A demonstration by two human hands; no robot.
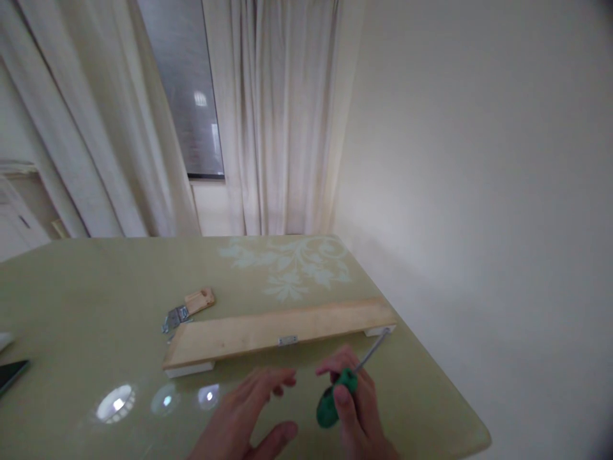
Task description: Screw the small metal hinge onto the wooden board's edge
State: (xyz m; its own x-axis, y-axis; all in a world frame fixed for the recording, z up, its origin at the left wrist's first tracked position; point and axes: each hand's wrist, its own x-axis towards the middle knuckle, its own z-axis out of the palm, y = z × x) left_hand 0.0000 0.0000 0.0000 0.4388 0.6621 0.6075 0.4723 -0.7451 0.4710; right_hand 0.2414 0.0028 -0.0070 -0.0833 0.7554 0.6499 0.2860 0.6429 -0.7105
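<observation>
While your right hand (357, 402) grips the green screwdriver (338, 399), your open, empty left hand (249, 415) hovers; next, steady the wooden board (278, 332) on the tabletop (96, 300).

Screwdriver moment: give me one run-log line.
right hand: holds green screwdriver | left hand: open, empty | wooden board: flat on table, beyond hands

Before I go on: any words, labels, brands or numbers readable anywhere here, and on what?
None can be read.
Screwdriver in the right hand: green handle, no visible marking.
Wooden board and its small metal plate: no lettering visible.
Table: only a pale leaf pattern, no text.
</observation>
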